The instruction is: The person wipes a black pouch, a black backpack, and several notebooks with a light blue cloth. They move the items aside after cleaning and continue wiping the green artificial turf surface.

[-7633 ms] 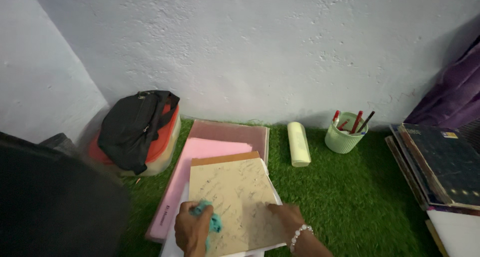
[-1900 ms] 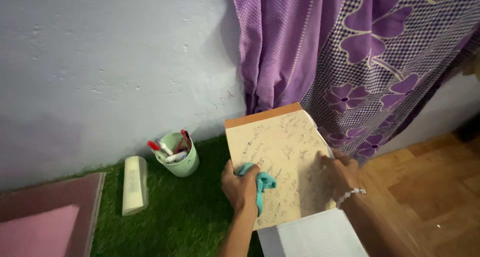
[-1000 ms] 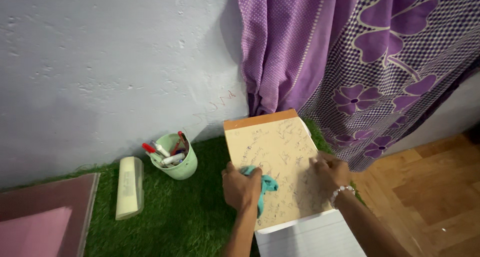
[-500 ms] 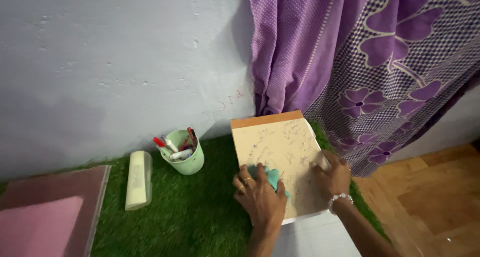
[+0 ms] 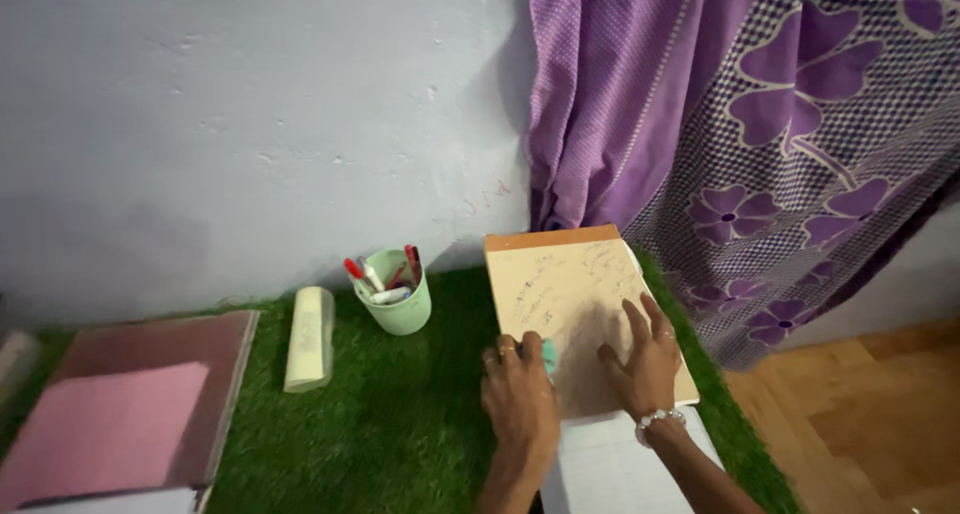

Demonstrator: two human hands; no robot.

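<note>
Nearest me, the left hand (image 5: pixel 520 394) is bunched over a small teal cloth (image 5: pixel 548 354), now nearly hidden under the knuckles, at the left edge of the scribbled tan cardboard-backed pad (image 5: pixel 577 304) lying on the fuzzy green turf mat (image 5: pixel 400 424). The right hand (image 5: pixel 640 364), which gripped the pad's edge a moment ago, now lies flat with fingers spread on it. Beyond stand a mint ribbed plastic pen cup (image 5: pixel 398 304), a pale yellow cylinder (image 5: pixel 309 324) and the patterned purple curtain (image 5: pixel 740 144); the pink folder (image 5: pixel 100 424) is cut off at left.
</note>
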